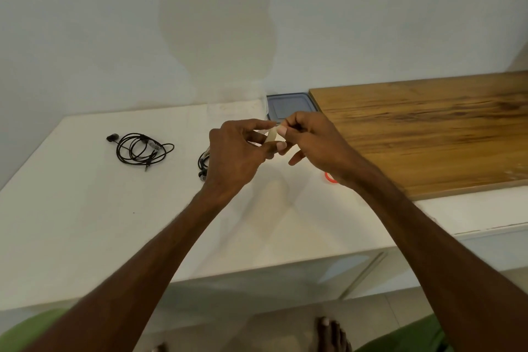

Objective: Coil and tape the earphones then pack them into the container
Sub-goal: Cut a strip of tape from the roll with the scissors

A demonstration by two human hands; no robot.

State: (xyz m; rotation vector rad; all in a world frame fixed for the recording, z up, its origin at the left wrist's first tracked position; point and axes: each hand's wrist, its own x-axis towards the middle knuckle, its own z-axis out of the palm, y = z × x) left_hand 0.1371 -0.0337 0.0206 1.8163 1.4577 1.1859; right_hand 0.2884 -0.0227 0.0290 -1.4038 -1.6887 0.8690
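A pale roll of tape (271, 136) is held above the white counter between both hands. My left hand (237, 151) grips the roll, and my right hand (308, 140) pinches its free end at the top. A loose black earphone set (140, 148) lies on the counter to the left. A second black earphone bundle (203, 164) lies just left of my left wrist, partly hidden by it. The clear container with a dark blue lid (288, 107) stands behind my hands against the wall.
A wooden board (428, 134) covers the counter to the right. A small red ring (329, 177) peeks out under my right wrist. The white counter (85, 208) has its front edge near me, with the wall close behind.
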